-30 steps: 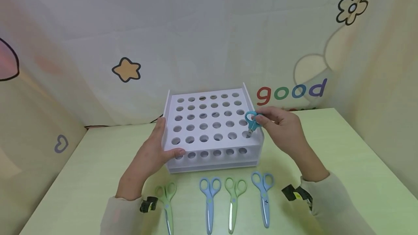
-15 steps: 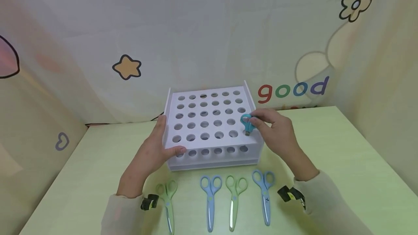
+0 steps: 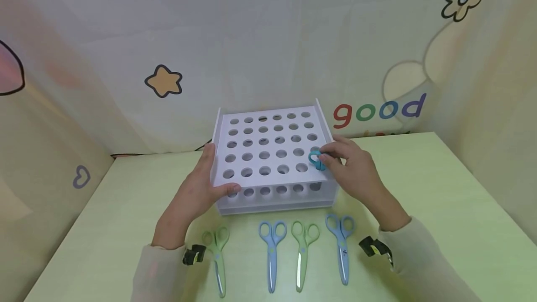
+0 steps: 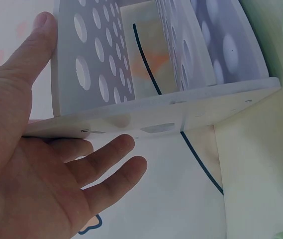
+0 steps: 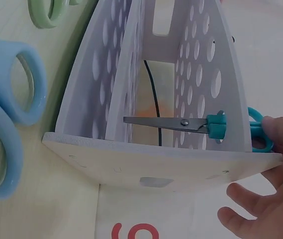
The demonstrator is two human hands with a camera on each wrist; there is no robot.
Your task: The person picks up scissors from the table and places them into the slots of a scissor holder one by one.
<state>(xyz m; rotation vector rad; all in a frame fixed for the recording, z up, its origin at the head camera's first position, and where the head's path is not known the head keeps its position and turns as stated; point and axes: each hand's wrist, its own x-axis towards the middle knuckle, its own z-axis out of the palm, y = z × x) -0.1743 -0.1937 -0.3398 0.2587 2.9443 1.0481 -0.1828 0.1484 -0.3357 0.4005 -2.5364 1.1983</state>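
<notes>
A white rack (image 3: 256, 180) with tiers of round holes stands mid-table in the head view. My left hand (image 3: 190, 202) rests on its left side, thumb over the front top edge and fingers along the side panel. In the left wrist view, the fingers (image 4: 109, 186) lie extended beside that panel. My right hand (image 3: 354, 169) pinches the teal handle of small scissors (image 3: 313, 159) at the front right hole. In the right wrist view, the scissors' blades (image 5: 166, 123) pass through the top plate and reach the middle tier, tips right at it.
In front of the rack lie blue scissors (image 3: 272, 255), another blue pair (image 3: 341, 250), green scissors (image 3: 302, 253) and a second green pair (image 3: 218, 257), handles toward the rack. A printed curtain (image 3: 268, 45) hangs behind the pale table (image 3: 126, 199).
My right hand has lowered the teal scissors, taking the blades down through the front right hole to the handle. The left hand keeps its place on the rack. The head view has shifted slightly.
</notes>
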